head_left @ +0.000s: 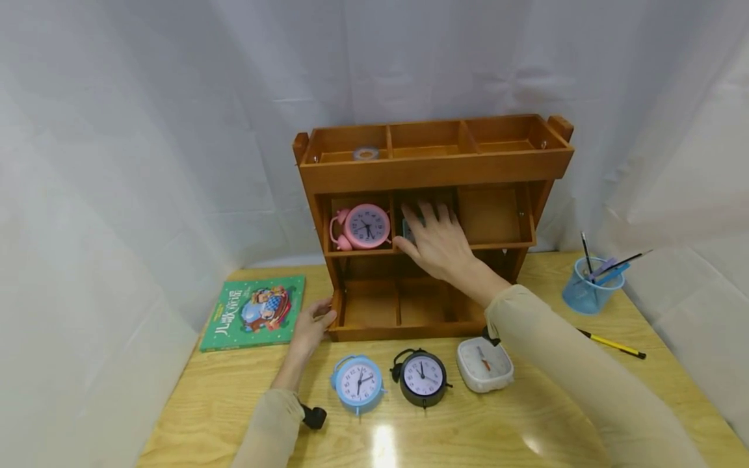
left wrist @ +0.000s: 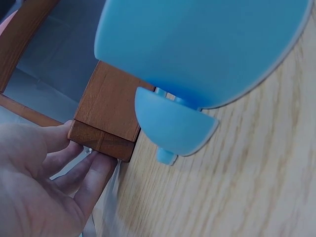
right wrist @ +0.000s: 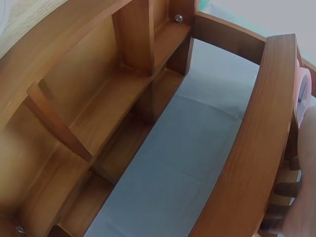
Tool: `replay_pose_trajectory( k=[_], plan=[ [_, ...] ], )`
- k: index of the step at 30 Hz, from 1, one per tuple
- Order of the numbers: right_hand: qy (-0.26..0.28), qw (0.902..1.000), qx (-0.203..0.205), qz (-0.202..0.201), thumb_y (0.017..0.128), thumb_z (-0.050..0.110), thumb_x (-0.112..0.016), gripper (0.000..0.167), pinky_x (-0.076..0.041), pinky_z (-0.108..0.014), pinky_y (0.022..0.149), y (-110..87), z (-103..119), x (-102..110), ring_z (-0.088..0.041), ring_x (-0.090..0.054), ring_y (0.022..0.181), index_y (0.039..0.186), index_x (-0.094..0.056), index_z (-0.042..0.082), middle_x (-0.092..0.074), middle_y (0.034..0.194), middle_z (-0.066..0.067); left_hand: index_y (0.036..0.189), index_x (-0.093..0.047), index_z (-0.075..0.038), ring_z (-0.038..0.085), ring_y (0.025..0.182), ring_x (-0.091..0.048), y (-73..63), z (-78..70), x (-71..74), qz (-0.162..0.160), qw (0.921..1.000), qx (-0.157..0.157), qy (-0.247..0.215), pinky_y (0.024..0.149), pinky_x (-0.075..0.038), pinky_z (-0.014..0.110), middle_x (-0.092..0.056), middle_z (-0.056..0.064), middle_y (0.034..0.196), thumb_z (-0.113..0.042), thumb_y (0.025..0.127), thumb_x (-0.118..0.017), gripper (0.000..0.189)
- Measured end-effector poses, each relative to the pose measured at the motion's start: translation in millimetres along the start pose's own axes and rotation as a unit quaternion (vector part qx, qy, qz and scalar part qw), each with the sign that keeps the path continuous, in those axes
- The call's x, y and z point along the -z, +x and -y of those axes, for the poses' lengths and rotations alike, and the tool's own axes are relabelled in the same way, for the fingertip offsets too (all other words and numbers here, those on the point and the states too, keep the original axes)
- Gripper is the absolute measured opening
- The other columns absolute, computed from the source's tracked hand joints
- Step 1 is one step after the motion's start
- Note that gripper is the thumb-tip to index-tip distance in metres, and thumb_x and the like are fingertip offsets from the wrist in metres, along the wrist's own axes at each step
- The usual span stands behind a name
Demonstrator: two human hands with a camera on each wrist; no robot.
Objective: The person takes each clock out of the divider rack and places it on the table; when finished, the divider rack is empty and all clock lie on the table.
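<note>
My right hand [head_left: 439,247] reaches into the middle compartment of the middle tier of a wooden shelf [head_left: 433,170]. Its fingers are spread over a small teal-edged clock [head_left: 407,229], mostly hidden behind them. At the lower left corner of the shelf, my left hand [head_left: 310,326] grips the wooden edge; the left wrist view has its thumb and fingers on either side of the wood. A pink alarm clock [head_left: 367,226] lies on its side in the compartment left of my right hand. In front of the shelf are a blue alarm clock [head_left: 359,383], a black alarm clock [head_left: 422,377] and a white square clock [head_left: 484,365].
A green picture book [head_left: 254,312] lies on the table [head_left: 193,403] at the left. On the right stand a blue mesh pen cup [head_left: 591,292] with pens, and a yellow pen [head_left: 617,344] in front of it. A roll of tape [head_left: 365,153] sits in the top tier.
</note>
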State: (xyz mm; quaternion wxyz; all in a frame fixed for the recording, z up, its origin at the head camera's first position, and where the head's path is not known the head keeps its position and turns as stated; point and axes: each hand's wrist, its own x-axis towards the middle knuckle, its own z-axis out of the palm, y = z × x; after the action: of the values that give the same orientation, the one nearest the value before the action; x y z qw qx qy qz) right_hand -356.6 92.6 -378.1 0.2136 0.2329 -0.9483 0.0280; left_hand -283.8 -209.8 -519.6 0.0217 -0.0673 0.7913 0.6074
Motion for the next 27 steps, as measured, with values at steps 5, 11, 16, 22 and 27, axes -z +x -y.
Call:
replay_pose_trajectory(
  k=[5,11,16,22,27],
  plan=[
    [0.001,0.9999,-0.016,0.004,0.108,0.064,-0.042,0.076,-0.047,-0.064,0.111,2.2,0.5,-1.6,-0.053,-0.044,0.142,0.163,-0.038,0.013,-0.044,0.159,-0.024,0.15,-0.055,0.002,0.026,0.111,-0.066,1.9,0.7,-0.4,-0.002,1.0,-0.001,0.006,0.074,-0.057,0.024,-0.059,0.03,0.141,-0.007,0.107,-0.059,0.044],
    [0.009,0.9992,-0.032,0.022,0.107,0.065,-0.04,0.076,-0.048,-0.063,0.111,2.0,1.1,-2.9,-0.054,-0.045,0.14,0.159,-0.044,0.009,-0.044,0.157,-0.025,0.15,-0.054,0.002,0.031,0.114,-0.065,-0.7,-2.6,0.6,0.002,1.0,-0.001,0.01,0.076,-0.058,0.027,-0.059,0.031,0.143,-0.007,0.107,-0.059,0.045],
    [0.025,0.9983,-0.041,0.033,0.108,0.065,-0.04,0.072,-0.049,-0.063,0.109,0.2,1.1,-4.0,-0.054,-0.047,0.138,0.153,-0.05,0.01,-0.045,0.155,-0.026,0.151,-0.055,0.0,0.027,0.112,-0.065,0.7,-0.1,-0.1,-0.001,1.0,0.004,0.009,0.075,-0.057,0.025,-0.059,0.029,0.143,-0.008,0.107,-0.059,0.044],
    [0.055,0.9968,-0.046,0.036,0.109,0.062,-0.041,0.068,-0.051,-0.062,0.108,-1.8,1.5,-2.8,-0.052,-0.05,0.137,0.152,-0.05,0.01,-0.049,0.151,-0.027,0.15,-0.054,0.002,0.029,0.114,-0.066,-0.4,-0.7,0.1,-0.002,1.0,0.002,-0.002,0.077,-0.058,0.027,-0.058,0.032,0.142,-0.007,0.107,-0.059,0.044],
    [0.095,0.9936,-0.052,0.034,0.11,0.056,-0.046,0.063,-0.057,-0.06,0.1,-3.5,2.8,2.1,-0.049,-0.054,0.135,0.153,-0.049,0.01,-0.052,0.15,-0.026,0.149,-0.054,0.003,0.027,0.112,-0.066,0.4,-1.0,-0.2,-0.001,1.0,0.001,-0.005,0.076,-0.058,0.026,-0.058,0.032,0.142,-0.007,0.107,-0.06,0.044]
  ],
)
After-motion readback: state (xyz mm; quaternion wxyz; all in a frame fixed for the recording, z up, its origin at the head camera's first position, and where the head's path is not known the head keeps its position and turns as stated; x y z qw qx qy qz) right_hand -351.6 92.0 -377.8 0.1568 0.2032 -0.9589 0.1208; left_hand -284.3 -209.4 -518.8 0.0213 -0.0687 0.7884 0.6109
